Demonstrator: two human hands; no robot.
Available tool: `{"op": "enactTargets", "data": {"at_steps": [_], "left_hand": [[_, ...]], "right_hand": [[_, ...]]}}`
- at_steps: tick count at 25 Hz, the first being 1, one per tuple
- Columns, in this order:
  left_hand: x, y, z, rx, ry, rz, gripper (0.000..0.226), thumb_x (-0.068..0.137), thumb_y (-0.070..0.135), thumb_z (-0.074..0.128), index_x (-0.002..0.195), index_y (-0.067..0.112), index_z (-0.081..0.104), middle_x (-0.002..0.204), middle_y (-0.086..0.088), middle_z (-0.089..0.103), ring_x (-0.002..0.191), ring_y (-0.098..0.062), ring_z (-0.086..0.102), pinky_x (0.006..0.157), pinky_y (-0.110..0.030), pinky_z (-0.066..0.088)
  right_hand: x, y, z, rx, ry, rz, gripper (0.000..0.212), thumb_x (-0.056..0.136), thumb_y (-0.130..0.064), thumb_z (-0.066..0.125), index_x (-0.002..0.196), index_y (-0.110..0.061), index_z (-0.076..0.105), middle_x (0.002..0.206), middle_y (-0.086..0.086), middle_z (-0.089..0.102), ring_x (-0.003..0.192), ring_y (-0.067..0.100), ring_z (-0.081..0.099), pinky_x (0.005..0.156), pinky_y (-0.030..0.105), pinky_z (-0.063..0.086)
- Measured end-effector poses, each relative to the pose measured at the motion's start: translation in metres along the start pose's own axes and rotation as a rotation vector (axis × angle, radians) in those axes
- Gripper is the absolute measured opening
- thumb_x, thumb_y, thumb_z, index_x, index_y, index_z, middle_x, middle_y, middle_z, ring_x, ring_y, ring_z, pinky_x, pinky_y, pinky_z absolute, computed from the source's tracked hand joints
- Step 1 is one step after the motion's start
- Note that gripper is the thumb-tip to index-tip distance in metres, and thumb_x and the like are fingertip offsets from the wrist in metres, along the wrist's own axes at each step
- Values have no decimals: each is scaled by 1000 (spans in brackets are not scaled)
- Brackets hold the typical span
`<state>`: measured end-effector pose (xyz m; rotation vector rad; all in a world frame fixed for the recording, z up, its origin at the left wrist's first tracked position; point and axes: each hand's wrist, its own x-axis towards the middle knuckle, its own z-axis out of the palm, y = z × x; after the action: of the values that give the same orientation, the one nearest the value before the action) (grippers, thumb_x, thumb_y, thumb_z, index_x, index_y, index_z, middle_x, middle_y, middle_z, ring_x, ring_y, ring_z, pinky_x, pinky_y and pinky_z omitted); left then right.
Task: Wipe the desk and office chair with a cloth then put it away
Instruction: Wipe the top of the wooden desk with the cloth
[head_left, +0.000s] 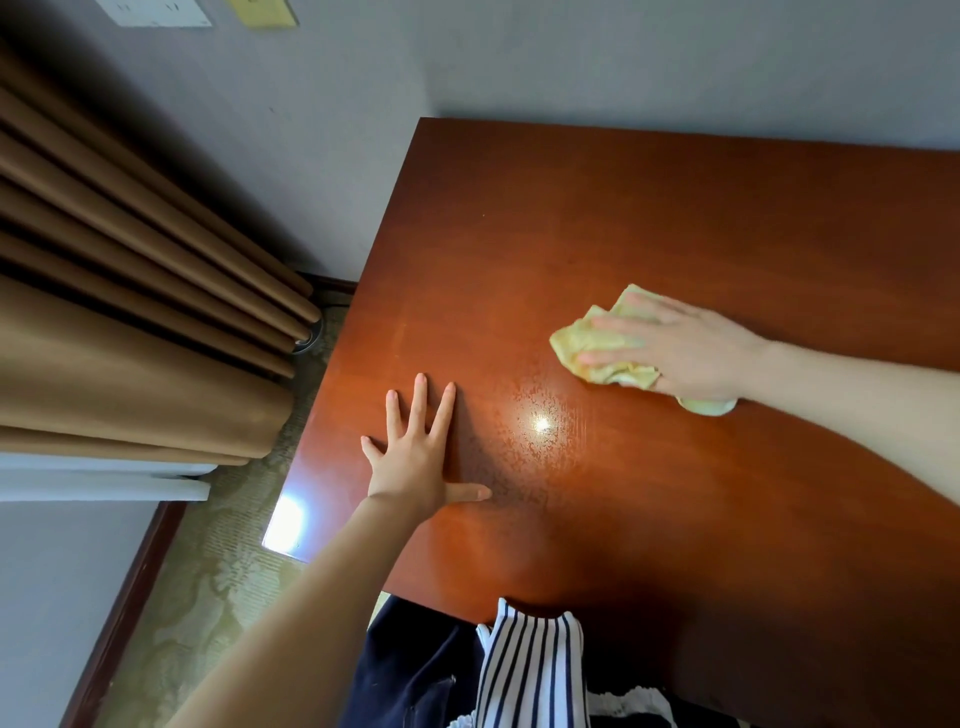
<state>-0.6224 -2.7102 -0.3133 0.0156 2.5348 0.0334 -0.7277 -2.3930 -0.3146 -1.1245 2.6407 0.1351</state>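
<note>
Head view: the right hand (685, 353) lies on a crumpled yellow cloth (602, 343), fingers (623, 325) straight, pressing it to the red-brown wooden surface (675, 218). Well apart, the left hand (415, 457) rests flat, fingers splayed. Brown curtains (130, 312) hang at left.

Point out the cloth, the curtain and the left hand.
cloth (582, 340), head view, on its bare yellow corner beyond the fingertips.
curtain (130, 322), head view, on a middle brown fold.
left hand (415, 457), head view, on the back of the hand.
</note>
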Motion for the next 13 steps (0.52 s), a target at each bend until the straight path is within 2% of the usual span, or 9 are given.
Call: {"op": "enactTargets", "data": {"at_steps": [2, 4, 5, 8, 10, 13], "left_hand": [[-1, 1, -1, -3, -3, -5, 127, 62, 75, 64, 146, 35, -22, 153, 4, -31, 143, -33, -21, 107, -68, 16], [0, 2, -2, -3, -14, -10, 127, 62, 74, 65, 145, 35, -23, 153, 3, -32, 142, -33, -22, 107, -67, 15], [-1, 3, -2, -11, -20, -12, 128, 62, 73, 65, 145, 35, -24, 153, 3, -32, 142, -33, -23, 107, -67, 14], [1, 3, -4, -22, -31, -16, 128, 62, 72, 66, 145, 36, -24, 152, 4, -34, 141, -32, -25, 108, -67, 13], [2, 2, -4, -18, -32, -14, 127, 62, 73, 65, 144, 36, -25, 152, 4, -34, 141, -32, -25, 108, -67, 11], [3, 0, -3, -44, -19, -7, 126, 62, 73, 66, 145, 37, -22, 153, 5, -32, 142, -31, -24, 107, -68, 11]], "right_hand": [[20, 15, -11, 44, -17, 86, 53, 97, -50, 36, 140, -61, 7, 158, -14, 5, 143, 28, 16, 114, 45, 24], [46, 20, -20, 87, -58, 207, 51, 95, -56, 27, 142, -59, 7, 159, -10, 2, 142, 34, 13, 110, 52, 31], [59, 16, -23, 118, -82, 287, 50, 95, -56, 26, 143, -58, 8, 159, -9, 0, 142, 38, 10, 110, 57, 29], [91, -18, -29, 257, -130, 456, 49, 98, -52, 26, 144, -55, 8, 159, -7, -10, 141, 48, -7, 111, 66, 9], [98, -43, -24, 250, -116, 407, 51, 98, -48, 30, 143, -56, 8, 159, -4, -15, 140, 48, -14, 110, 68, 2], [85, -82, -14, 152, -64, 212, 55, 97, -49, 35, 144, -54, 8, 159, -2, -13, 140, 47, -14, 110, 69, 0]]}}
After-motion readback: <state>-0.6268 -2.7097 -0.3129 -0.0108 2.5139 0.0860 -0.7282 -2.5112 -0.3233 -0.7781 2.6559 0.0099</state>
